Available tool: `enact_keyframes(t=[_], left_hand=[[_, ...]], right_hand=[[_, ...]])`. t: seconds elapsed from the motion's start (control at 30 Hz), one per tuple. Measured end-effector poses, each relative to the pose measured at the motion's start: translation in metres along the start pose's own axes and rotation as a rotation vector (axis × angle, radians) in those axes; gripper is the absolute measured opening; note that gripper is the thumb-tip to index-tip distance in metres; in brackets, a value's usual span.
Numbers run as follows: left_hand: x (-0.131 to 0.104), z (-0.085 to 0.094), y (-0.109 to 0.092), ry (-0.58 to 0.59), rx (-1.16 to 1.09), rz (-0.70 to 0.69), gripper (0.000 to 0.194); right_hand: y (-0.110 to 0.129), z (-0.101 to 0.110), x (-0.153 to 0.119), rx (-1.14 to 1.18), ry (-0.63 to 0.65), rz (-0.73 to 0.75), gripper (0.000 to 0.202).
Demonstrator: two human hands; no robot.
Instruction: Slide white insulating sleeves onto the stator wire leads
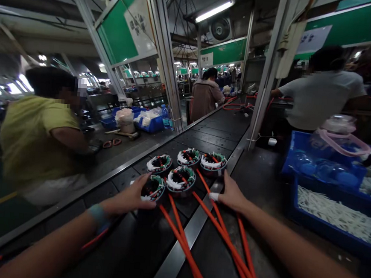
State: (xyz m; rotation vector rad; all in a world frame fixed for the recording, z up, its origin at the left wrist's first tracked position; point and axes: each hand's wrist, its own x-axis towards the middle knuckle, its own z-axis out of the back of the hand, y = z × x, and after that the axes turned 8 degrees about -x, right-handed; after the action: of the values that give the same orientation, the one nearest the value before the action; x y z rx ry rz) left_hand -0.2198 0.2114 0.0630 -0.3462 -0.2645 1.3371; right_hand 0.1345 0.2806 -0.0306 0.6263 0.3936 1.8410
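Several round motor stators, ringed with white, green and black wires, stand close together on the dark conveyor (205, 136). My left hand (136, 195) is wrapped round the nearest left stator (154, 188), thumb at its front and fingers behind. Against the side of the far right stator (214, 162) rests the index finger of my right hand (232, 193); its thumb, with a white wrap on the tip, is spread away from it. Between the hands sits another stator (181, 179). Orange cables (178, 228) run from the stators toward me across the metal rail (176, 254).
On the right, a blue bin (336, 215) holds many thin white pieces, beside bottles and a pink-rimmed container (345, 143). Co-workers sit at left (44, 136), ahead (206, 95) and at right (320, 98). A metal post (265, 77) rises by the conveyor's right edge.
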Motion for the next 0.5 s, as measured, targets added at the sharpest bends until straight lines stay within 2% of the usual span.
enact_keyframes(t=[0.07,0.13,0.3,0.43,0.5], left_hand=[[-0.016,-0.015,0.011,-0.044,0.005,0.011,0.109],[-0.018,-0.028,0.012,-0.125,0.004,-0.003,0.114],[-0.002,-0.037,0.005,-0.211,-0.027,-0.031,0.115],[0.018,-0.037,0.006,-0.211,0.011,0.014,0.119],[0.033,-0.037,0.005,-0.214,0.049,0.04,0.118]], right_hand=[[0.013,-0.012,-0.007,-0.036,0.014,-0.056,0.112],[0.027,-0.021,-0.006,-0.102,0.044,-0.123,0.12],[0.05,-0.036,0.011,-0.202,0.122,-0.178,0.126],[0.044,-0.038,0.037,-0.171,0.136,-0.15,0.132],[0.041,-0.032,0.055,-0.144,0.133,-0.145,0.128]])
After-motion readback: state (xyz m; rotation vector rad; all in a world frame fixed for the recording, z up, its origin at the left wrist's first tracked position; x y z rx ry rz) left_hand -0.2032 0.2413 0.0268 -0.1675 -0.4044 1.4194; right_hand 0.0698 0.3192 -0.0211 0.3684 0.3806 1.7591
